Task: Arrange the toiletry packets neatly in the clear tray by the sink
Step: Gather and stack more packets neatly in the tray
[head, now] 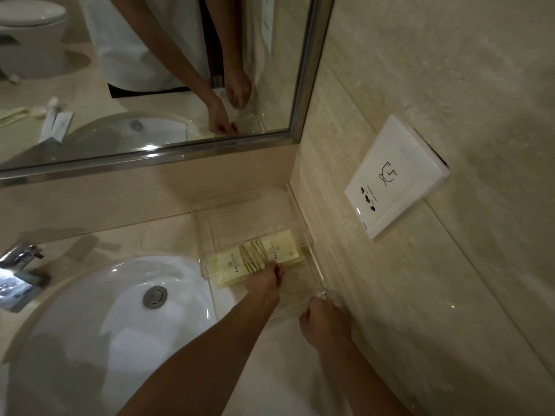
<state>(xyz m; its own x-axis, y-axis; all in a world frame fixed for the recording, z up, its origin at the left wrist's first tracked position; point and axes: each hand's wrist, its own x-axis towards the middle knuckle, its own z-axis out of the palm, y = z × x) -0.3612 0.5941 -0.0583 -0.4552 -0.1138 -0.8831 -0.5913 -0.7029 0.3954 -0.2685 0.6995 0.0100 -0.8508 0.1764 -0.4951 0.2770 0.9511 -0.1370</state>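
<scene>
A clear plastic tray (295,211) stands on the counter in the corner between the mirror wall and the right wall. Pale yellow toiletry packets (282,250) lie flat inside it, overlapping, their printed sides up. My left hand (264,285) reaches into the tray with its fingertips pressed on the near edge of the packets. My right hand (326,324) pinches the tray's near right corner. More packets lie under the left hand, partly hidden.
A white round sink (90,319) with a chrome drain sits left of the tray, and a chrome tap (21,274) stands at the far left. A mirror (150,70) hangs behind. A white socket plate (396,178) is on the right wall.
</scene>
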